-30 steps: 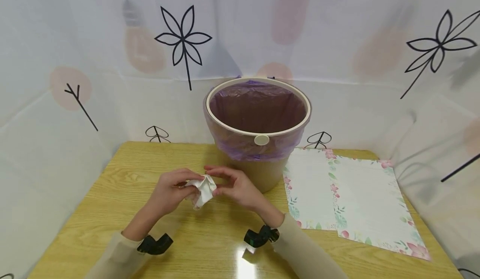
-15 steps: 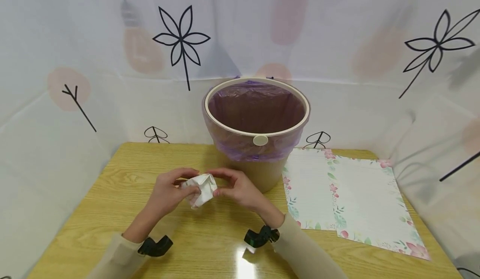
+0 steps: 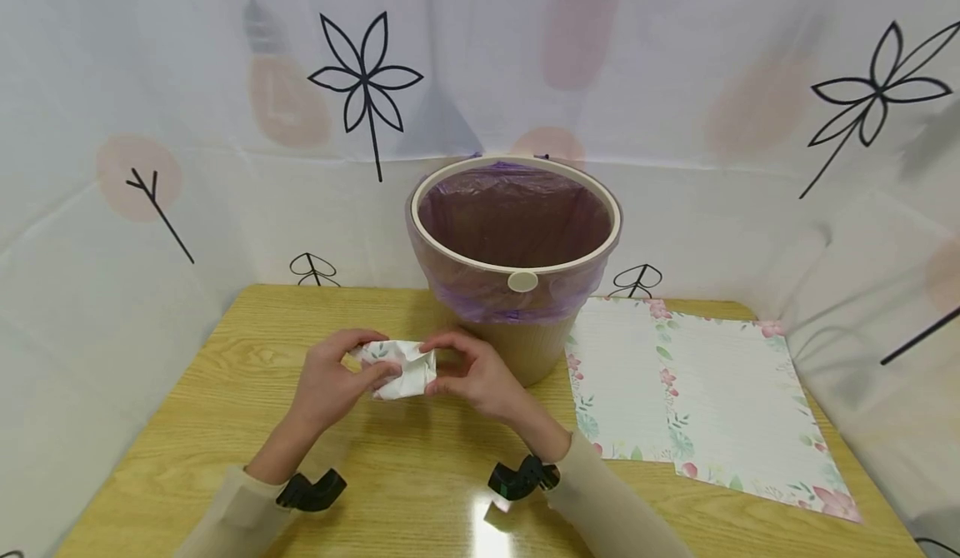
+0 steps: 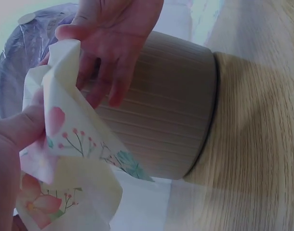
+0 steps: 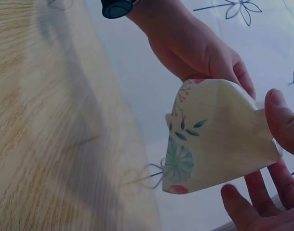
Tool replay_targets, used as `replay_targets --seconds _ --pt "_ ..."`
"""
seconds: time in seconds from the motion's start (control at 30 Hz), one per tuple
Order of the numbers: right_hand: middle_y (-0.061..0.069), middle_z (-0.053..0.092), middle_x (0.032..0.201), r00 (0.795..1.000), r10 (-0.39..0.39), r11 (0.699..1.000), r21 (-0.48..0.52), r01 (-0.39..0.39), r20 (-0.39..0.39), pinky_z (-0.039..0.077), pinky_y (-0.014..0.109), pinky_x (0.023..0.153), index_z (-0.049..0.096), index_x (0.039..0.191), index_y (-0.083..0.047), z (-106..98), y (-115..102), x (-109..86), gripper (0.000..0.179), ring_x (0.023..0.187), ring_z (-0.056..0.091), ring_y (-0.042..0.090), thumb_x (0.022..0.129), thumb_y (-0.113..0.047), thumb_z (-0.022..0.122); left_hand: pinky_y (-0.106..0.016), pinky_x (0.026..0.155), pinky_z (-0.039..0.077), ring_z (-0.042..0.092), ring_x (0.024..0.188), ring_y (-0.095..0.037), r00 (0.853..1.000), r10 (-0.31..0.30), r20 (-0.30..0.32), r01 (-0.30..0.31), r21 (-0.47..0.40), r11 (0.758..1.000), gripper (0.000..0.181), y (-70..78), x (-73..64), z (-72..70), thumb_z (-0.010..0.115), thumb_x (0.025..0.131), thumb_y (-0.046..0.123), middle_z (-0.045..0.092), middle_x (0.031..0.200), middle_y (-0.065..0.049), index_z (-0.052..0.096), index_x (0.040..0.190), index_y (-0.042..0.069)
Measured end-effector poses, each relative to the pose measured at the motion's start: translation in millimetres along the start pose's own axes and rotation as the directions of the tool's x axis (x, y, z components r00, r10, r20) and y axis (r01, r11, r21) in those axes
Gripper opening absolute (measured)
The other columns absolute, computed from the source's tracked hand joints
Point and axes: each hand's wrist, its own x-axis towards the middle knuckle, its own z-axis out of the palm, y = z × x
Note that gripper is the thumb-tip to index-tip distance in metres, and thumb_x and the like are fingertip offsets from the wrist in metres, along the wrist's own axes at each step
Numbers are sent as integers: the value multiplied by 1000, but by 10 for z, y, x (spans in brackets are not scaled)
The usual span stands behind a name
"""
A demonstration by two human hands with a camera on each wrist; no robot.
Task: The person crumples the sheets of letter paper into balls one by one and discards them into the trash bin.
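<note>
Between both hands, a little above the table, is a folded, crumpled sheet of white paper (image 3: 408, 371) with a printed floral border. My left hand (image 3: 333, 376) grips its left part, the thumb lying across the near face. At the right end, my right hand (image 3: 480, 375) pinches the paper between thumb and fingers. Seen from the left wrist, the paper (image 4: 65, 96) has uneven folds with pink flowers and green leaves. In the right wrist view, a broad flap of the paper (image 5: 219, 139) faces the camera and hides part of the left fingers.
Just behind the hands stands a beige trash can (image 3: 525, 346) lined with a purple plastic bag (image 3: 517, 300). Two overlapping flower-bordered sheets (image 3: 750, 408) lie on the wooden table (image 3: 262, 358) at the right. Patterned white cloth (image 3: 225, 67) hangs around the back and sides.
The paper has turned flatter and wider between the hands, showing more of its printed border. My left hand has shifted its grip slightly upward; my right hand has stayed nearly in place.
</note>
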Motion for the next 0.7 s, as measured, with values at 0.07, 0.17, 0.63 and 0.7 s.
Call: replay_targets --seconds 0.07,0.17,0.63,0.7 --pt "24 58 124 1000 -20 1000 -4 20 4 42 45 106 61 113 11 11 -3 2 43 121 55 27 73 19 76 -25 67 52 66 82 -15 1000 2 -8 -2 -17 1000 33 7 -1 5 91 69 10 73 94 -3 75 98 8" --pt "27 58 129 999 -46 999 -13 47 19 36 43 111 60 110 10 29 7 10 40 129 51 34 74 15 77 -21 62 50 65 75 -12 1000 -6 -27 5 -55 998 31 17 -5 15 91 68 7 73 90 -2 75 95 8" --pt "19 66 122 997 0 993 -114 -10 -81 44 42 104 59 96 1 124 43 -1 34 120 60 28 72 8 82 -22 49 53 68 59 -12 988 -133 -82 118 -169 979 23 165 -41 119 89 69 1 74 81 -10 77 89 2" --pt "18 67 120 995 7 991 -130 -21 -103 47 41 101 58 94 0 138 45 -1 34 117 61 27 72 7 83 -21 48 53 69 59 -13 985 -152 -85 138 -154 978 22 173 -46 134 88 69 1 74 81 -10 77 89 1"
